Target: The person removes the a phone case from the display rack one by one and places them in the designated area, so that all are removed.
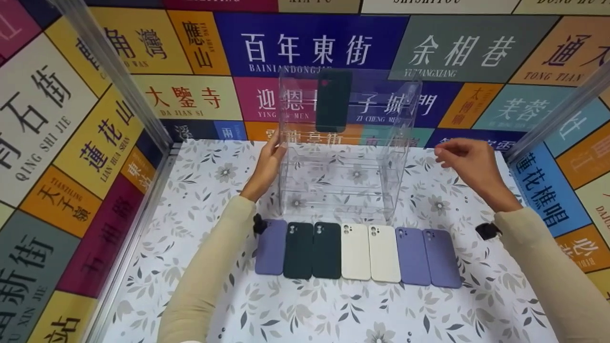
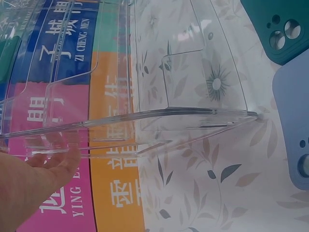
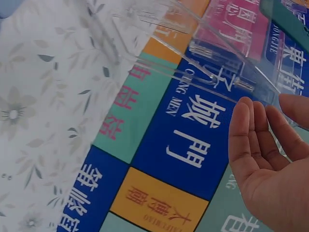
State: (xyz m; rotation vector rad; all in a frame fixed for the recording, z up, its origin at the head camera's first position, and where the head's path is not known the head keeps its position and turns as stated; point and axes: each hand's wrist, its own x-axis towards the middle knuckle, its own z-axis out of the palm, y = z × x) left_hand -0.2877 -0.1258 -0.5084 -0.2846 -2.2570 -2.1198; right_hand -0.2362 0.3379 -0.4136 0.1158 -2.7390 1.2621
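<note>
A clear plastic tiered display rack (image 1: 340,183) stands upright on the patterned tabletop. One dark green phone case (image 1: 333,102) leans on its top tier. My left hand (image 1: 265,166) is at the rack's left side, its fingers resting against the side panel. In the left wrist view, that hand's fingers (image 2: 63,162) meet the panel's edge and partly show through it. My right hand (image 1: 469,164) hovers off the rack's right side, fingers loosely bent and holding nothing. In the right wrist view, the right hand (image 3: 270,159) has its palm side showing, with the rack behind its fingertips.
In front of the rack lies a row of phone cases: a purple case (image 1: 270,247) at the left end, two dark green cases (image 1: 299,250), two cream cases (image 1: 356,252) and two purple cases (image 1: 413,257). Printed panels (image 1: 312,40) rise behind and at both sides.
</note>
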